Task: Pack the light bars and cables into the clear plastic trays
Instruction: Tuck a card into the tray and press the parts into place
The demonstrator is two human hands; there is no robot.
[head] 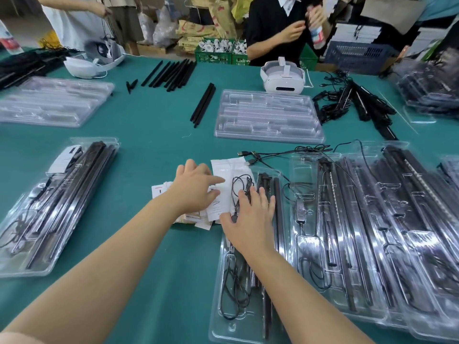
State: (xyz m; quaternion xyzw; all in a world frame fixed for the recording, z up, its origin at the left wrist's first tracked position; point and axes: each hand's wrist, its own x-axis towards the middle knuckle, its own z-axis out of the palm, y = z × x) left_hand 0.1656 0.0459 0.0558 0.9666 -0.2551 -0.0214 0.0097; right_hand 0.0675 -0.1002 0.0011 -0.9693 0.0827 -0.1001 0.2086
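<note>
Head view shows two hands over the green table (159,145). Left hand (196,184), fingers loosely extended, touches white leaflets (223,170). Right hand (248,219) lies flat, pressing a black cable (242,184) into the nearest tray (218,326), which holds light bars (278,212). Two empty trays (268,115) sit farther back, beside two white headsets (283,75).
</note>
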